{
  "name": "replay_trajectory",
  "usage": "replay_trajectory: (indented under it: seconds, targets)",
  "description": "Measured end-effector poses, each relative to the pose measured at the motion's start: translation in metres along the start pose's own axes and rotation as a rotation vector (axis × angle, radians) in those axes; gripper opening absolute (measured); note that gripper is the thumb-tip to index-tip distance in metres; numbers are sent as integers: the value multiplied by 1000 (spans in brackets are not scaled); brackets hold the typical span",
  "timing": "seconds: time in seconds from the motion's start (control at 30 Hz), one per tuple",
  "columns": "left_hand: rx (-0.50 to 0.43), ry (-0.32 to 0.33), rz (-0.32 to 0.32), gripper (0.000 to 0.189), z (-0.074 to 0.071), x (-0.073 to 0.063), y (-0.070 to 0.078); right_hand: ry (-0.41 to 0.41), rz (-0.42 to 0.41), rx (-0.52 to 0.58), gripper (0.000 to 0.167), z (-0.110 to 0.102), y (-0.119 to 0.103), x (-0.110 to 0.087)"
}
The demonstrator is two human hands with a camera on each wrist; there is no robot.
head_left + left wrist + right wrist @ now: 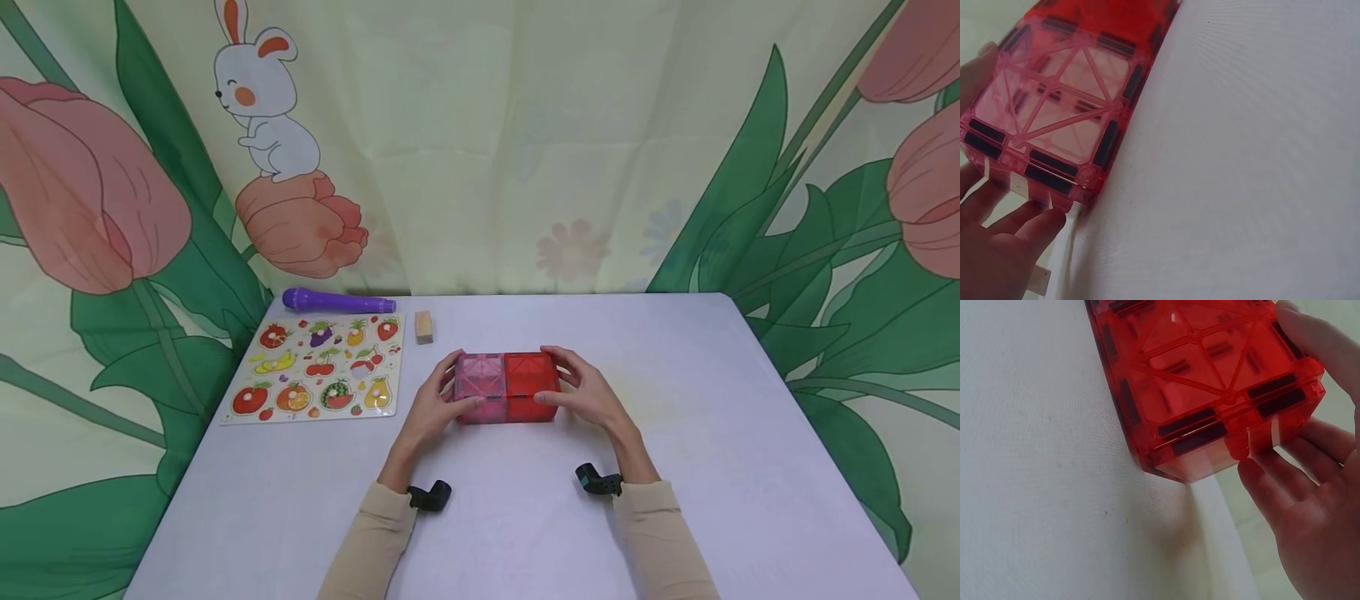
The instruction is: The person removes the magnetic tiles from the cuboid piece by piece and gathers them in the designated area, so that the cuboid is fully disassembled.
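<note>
A box built of see-through magnetic tiles (531, 375) sits on the white table between the two hands. Its left half is pink (1054, 87), its right half red (1191, 356), with dark magnets along the tile edges. My left hand (433, 404) holds the pink end, thumb at the near side and fingertips (1047, 228) against the end wall. At the red end my right hand (592, 396) grips in the same way, its fingertips (1257, 478) touching the end tile. The far side of the box is hidden in the head view.
Left of the box lies a fruit puzzle board (315, 367), with a purple toy microphone (339, 301) along its far edge. A small wooden block (423, 327) stands between board and box. A printed curtain (480, 167) hangs behind the table (750, 500).
</note>
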State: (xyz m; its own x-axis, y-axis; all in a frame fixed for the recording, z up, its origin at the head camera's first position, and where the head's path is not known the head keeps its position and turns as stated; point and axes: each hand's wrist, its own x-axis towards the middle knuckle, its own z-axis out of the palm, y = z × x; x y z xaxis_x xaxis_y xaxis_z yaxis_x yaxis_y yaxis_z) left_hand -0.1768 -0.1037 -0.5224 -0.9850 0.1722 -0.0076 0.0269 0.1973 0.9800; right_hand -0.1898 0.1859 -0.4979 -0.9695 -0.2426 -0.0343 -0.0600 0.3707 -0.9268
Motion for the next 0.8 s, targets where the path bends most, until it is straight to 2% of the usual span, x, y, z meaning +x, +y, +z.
replay_trajectory:
  seconds: [0.4, 0.8]
  targets:
    - [6, -3, -18, 87, 0, 0, 1, -16, -12, 6, 83, -1, 0, 1]
    - [14, -10, -6, 90, -1, -1, 0, -20, 2, 19, 83, -1, -2, -1]
